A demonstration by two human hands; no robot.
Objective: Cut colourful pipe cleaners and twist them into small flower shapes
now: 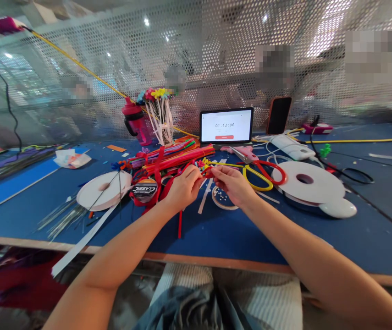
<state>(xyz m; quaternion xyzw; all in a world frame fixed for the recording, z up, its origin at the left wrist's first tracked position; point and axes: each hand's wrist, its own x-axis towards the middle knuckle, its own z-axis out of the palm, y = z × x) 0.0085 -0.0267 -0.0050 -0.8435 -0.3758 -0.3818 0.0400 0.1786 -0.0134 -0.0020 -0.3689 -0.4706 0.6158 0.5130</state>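
Left hand (187, 183): its grip is pinching the red pipe cleaner (208, 173) between thumb and fingers.
Right hand (232, 181): its grip is pinching the same piece, opposite side.
Red pipe cleaner: is bridging the narrow gap between both hands, over the blue tabletop (216, 240).
Round dish (220, 202): is sitting beside the right hand, holding small white pieces.
Tablet (226, 129): is standing beyond both hands, displaying 01:12:06.

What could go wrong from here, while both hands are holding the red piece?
The right hand is close to the round dish of small white pieces; a bump might spill them.
The white ribbon hangs over the table edge; it might get caught and pulled.
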